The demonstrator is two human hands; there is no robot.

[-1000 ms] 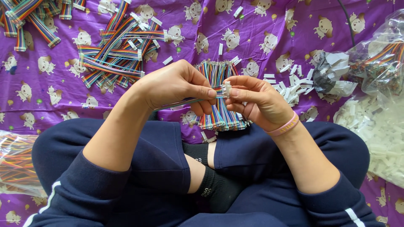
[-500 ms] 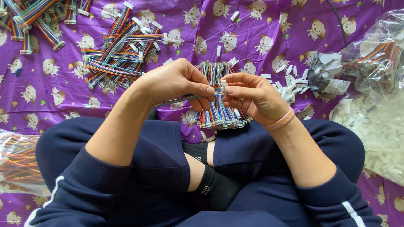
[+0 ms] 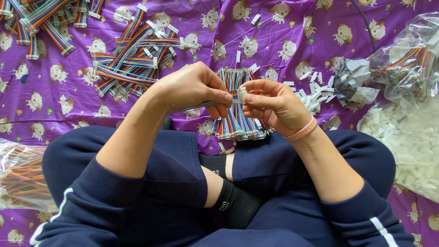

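Hands barely shifted; left hand (image 3: 194,89) pinches ribbon cable (image 3: 201,105), right hand (image 3: 270,103) pinches white connector (image 3: 242,94); clear bag (image 3: 411,142) holds connectors.

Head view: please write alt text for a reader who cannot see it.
The left hand and right hand join a rainbow ribbon cable to a small white connector, above a cable bundle on a purple cloth.
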